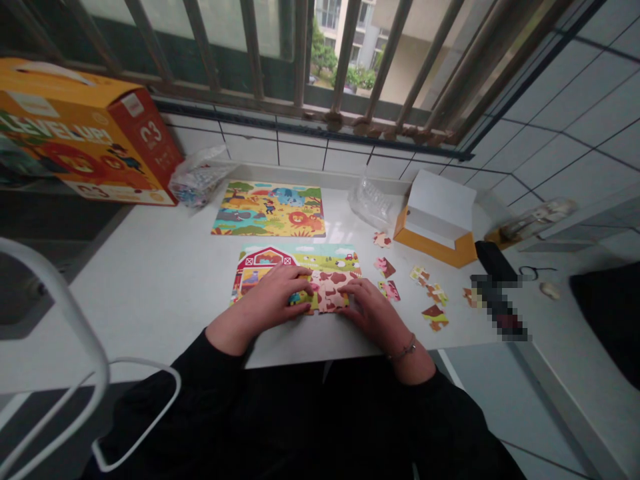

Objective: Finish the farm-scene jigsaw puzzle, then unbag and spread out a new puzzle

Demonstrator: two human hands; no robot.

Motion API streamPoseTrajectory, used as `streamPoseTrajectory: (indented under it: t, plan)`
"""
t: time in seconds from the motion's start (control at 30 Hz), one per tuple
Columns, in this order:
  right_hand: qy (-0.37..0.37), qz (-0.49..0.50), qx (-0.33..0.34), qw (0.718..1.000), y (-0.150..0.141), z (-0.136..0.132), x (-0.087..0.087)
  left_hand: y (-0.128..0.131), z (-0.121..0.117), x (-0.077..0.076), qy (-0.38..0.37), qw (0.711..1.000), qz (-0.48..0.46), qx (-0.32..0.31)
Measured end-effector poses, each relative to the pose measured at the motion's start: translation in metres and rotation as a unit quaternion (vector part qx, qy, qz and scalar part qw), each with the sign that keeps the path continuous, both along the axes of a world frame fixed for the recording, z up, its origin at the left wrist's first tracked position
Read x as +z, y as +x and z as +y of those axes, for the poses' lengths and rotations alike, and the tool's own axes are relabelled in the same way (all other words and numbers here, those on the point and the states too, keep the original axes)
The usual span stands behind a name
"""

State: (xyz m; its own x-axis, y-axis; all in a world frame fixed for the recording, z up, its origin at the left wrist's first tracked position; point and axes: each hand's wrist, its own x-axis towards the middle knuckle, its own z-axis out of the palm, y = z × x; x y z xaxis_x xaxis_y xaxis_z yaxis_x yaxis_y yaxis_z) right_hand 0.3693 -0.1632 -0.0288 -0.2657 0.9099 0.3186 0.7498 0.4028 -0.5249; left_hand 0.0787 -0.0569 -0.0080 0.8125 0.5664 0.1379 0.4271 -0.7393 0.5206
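white surface [165,267] below barred window; farm puzzle [300,260] lies under both left hand [280,293] and right hand [367,303], fingers loosely curled.

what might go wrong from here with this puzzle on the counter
The farm puzzle lies close to the counter's front edge with both the left hand and right hand on it, so a push toward the body might tip pieces off or split the joins.

The loose pieces lie just beside the right hand, so a sideways sweep of it could scatter them.

The open orange box sits near other loose pieces; knocking it might shift them.
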Motion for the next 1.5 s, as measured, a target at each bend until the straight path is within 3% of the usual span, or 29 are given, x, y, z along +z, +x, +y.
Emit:
streamPoseTrajectory:
  t: [0.17,0.4,0.9,1.1,1.5]
  plan:
    - [-0.015,0.005,0.006,1.000,0.002,0.002,-0.003,0.000,-0.001,-0.004,0.018,1.000,-0.003,-0.005]
    - [-0.014,0.017,0.012,1.000,0.004,0.003,-0.003,0.011,-0.010,-0.008,0.005,0.995,-0.036,-0.093]
    - [-0.045,0.017,0.037,0.998,0.018,0.008,0.015,0.011,-0.009,-0.009,-0.018,0.996,-0.035,-0.083]
    - [-0.040,-0.032,-0.031,0.998,0.042,-0.008,0.007,0.012,-0.009,-0.008,-0.019,0.996,-0.039,-0.084]
    - [0.026,-0.079,-0.029,0.996,0.035,-0.017,-0.005,0.012,-0.010,-0.003,-0.031,0.996,-0.039,-0.077]
